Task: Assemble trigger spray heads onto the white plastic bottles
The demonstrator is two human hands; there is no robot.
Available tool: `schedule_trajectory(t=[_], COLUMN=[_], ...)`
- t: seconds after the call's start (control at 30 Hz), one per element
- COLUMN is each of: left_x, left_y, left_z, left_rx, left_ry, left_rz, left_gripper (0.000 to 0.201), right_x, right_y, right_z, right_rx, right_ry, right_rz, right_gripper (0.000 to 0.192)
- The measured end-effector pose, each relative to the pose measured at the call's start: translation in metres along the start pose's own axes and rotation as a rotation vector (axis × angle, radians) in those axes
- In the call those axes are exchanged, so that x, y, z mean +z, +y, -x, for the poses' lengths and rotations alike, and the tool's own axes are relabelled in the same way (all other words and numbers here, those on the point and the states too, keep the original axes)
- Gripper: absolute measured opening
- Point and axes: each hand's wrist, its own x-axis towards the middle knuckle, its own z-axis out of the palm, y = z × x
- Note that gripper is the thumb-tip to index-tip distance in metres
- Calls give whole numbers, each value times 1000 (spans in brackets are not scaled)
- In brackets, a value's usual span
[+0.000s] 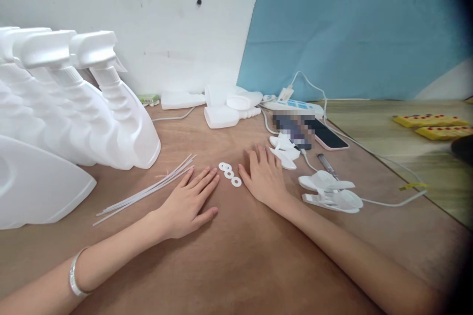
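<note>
Now both hands lie flat and open on the brown wooden table (236, 266), holding nothing. Between the left hand (192, 202) and the right hand (264, 177) lie three small white flat plastic rings (229, 173), just beside the fingertips.

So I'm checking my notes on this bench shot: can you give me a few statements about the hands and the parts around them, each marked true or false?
1. Both hands lie flat and empty on the table. True: the left hand and the right hand rest palm down.
2. Three white washers lie between the hands. True.
3. The thin white tubes lie right of the right hand. False: they lie left of the left hand.
4. The spray bottles at the left have no heads fitted. False: trigger heads sit on them.
5. The phone lies beyond the right hand. True.
</note>
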Motion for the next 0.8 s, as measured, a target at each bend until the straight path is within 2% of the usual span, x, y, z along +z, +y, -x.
schedule_trajectory(t=[0.3,0.5,0.6,0.7,0.8], left_x=[-7,-7,-7,-8,-8], left_y=[-4,-5,-5,-5,-4], left_z=[3,3,3,3,3], left_rx=[96,100,102,97,86], left_ry=[-38,-22,-22,-30,-40], left_rz=[28,47,45,46,48], left_gripper=[68,69,69,69,69], right_x=[-2,6,7,2,-2], right_y=[8,10,9,6,5], right_z=[-8,-7,-6,-6,-7], right_rx=[-30,-302,-381,-303,-139], right_ry=[27,124,135,169,116], right_rz=[-28,-249,-334,-312,-256], right_gripper=[34,37,36,30,40])
